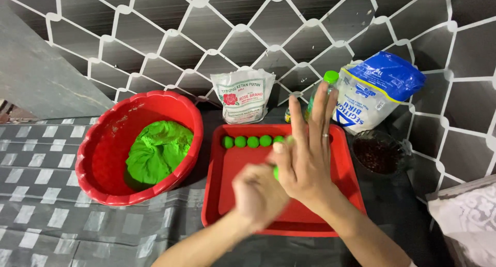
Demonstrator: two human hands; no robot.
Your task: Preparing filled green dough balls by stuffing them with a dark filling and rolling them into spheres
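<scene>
My left hand and my right hand are pressed together over a red tray, with a small piece of green dough between the palms. The right hand lies flat on top with its fingers straight; the left hand is blurred beneath it. Along the tray's far edge sits a row of several green dough balls. A red bowl to the left holds a large lump of green dough.
A white flour bag stands behind the tray. A blue and white bag and a green-capped bottle stand at the back right. A dark bowl of brown filling sits right of the tray. White cloth lies at the right edge.
</scene>
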